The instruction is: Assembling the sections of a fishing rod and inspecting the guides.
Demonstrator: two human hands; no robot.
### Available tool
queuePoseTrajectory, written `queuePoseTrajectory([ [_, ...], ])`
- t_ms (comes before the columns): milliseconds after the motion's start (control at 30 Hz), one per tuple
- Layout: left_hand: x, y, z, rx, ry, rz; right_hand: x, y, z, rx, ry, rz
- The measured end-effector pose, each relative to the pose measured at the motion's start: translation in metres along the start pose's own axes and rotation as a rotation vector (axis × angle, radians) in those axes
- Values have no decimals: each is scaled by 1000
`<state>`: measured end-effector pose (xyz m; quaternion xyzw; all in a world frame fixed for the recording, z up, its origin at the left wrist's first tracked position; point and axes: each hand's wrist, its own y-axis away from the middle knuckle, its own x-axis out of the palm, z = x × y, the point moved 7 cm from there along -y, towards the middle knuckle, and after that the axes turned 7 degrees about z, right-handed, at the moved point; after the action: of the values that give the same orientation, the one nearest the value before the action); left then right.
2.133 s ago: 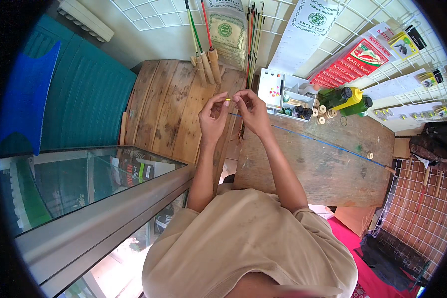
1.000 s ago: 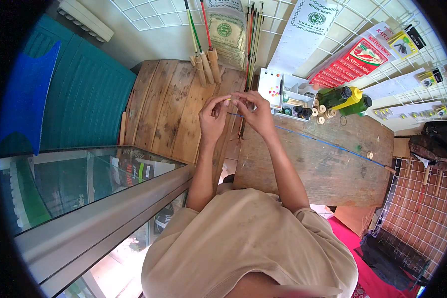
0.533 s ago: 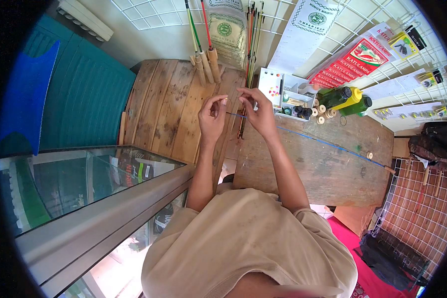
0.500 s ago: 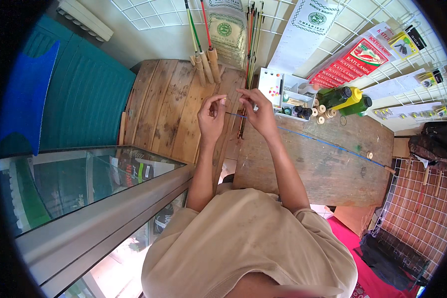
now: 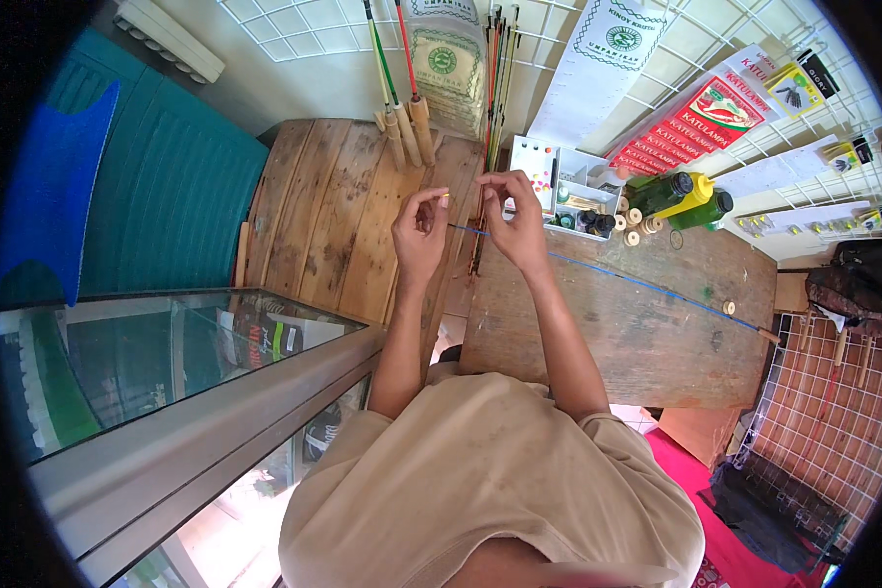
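My left hand [image 5: 419,233] is raised over the gap between two wooden tables, its thumb and index finger pinched on a tiny yellowish piece [image 5: 446,197]. Just to its right, my right hand [image 5: 515,223] is held up with thumb and index finger curled close together. Whatever those fingers hold, perhaps something very thin, is too fine to make out. Beneath both hands passes a slim blue fishing rod [image 5: 647,285], lying across the right-hand table with its handle at the far right end.
A white compartment box [image 5: 586,174] with coloured beads stands beyond my right hand. Beside it are wooden spools [image 5: 632,237] and bottles [image 5: 697,196]. Upright rods with cork handles [image 5: 420,132] stand at the back of the plank table [image 5: 314,216]. A glass case [image 5: 196,363] borders the left.
My right hand has shifted slightly to the right, widening the space between the two hands' fingertips. My left hand has barely moved and keeps its pinch.
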<state>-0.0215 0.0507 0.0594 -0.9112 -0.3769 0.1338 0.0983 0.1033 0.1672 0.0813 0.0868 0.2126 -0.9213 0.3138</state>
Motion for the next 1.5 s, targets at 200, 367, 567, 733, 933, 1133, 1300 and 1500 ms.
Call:
queuePoseTrajectory([
  [200,1,1,0,-9,0,66,2,-8,33,-129,114,75],
  [367,4,-1,-15,84,-66,83,7,-12,31,-75,190,165],
  [567,0,-1,-18,52,-120,71,2,-8,12,29,166,95],
  [733,-1,0,-11,29,-96,44,1,-6,3,113,-310,32],
  [933,-2,-1,-2,14,-41,17,0,7,37,-256,301,40],
  [1133,0,-2,-4,17,-22,15,15,7,29,-252,436,49],
  [1300,-1,0,5,-20,3,10,6,6,30,-240,330,26],
  [1500,-1,-1,6,-23,-43,-9,-13,7,-28,79,-472,-55],
])
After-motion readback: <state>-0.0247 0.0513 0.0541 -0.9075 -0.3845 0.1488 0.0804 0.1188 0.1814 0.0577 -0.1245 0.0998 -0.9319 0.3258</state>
